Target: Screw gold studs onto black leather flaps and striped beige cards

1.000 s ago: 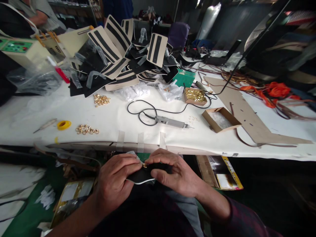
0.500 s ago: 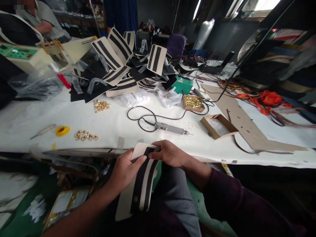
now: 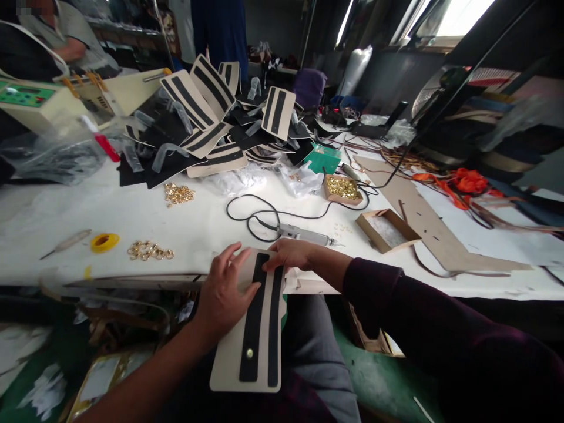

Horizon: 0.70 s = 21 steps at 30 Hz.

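Note:
A beige panel with two black stripes (image 3: 268, 329) leans from my lap against the table's front edge. A small gold-coloured stud (image 3: 249, 353) sits low on its wider stripe. My right hand (image 3: 293, 254) pinches the panel's top edge, thumb on the stripe, the other fingers partly hidden behind. My left hand (image 3: 227, 294) lies across the panel's upper left side with fingers spread; it touches the panel without closing round it. Just beyond the right hand lies a grey pen-shaped electric tool (image 3: 306, 234) with a black cord.
Striped panels (image 3: 211, 88) are heaped at the back. Gold-coloured fittings lie in a pile (image 3: 178, 194), a ring cluster (image 3: 150, 251) and a small box (image 3: 342, 188). Yellow tape (image 3: 104, 242), an awl-like tool (image 3: 66, 243) and an open cardboard box (image 3: 388, 229) also lie about. A person (image 3: 73, 44) sits far left.
The panel has straightened and flattened, its upper end now at the table edge. My left hand has loosened and spread its fingers. The right hand still holds the top.

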Each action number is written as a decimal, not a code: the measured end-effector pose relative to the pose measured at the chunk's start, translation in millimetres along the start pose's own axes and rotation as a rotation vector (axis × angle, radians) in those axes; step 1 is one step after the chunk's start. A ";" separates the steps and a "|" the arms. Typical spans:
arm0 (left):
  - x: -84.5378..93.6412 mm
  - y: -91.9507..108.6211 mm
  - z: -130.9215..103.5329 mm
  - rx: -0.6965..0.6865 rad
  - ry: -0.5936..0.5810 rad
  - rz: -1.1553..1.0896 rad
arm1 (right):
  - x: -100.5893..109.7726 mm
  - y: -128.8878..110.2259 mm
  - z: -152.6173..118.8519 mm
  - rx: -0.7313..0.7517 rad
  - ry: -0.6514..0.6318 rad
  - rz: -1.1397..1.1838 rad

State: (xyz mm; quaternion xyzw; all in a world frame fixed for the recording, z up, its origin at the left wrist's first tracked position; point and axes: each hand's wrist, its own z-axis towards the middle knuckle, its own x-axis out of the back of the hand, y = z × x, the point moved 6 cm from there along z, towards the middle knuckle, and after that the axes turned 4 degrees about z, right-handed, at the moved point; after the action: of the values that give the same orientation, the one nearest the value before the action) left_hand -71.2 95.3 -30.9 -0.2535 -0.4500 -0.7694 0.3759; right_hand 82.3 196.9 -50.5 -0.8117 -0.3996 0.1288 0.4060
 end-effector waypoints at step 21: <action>-34.7 -15.0 12.1 0.017 -0.146 0.008 | 7.7 -0.9 0.8 0.088 0.365 -0.426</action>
State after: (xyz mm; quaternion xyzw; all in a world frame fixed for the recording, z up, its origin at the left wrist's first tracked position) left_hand -62.3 122.8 -58.0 -0.3076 -0.4818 -0.7434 0.3472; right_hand 86.4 203.4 -49.4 -0.7007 -0.4755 -0.0903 0.5241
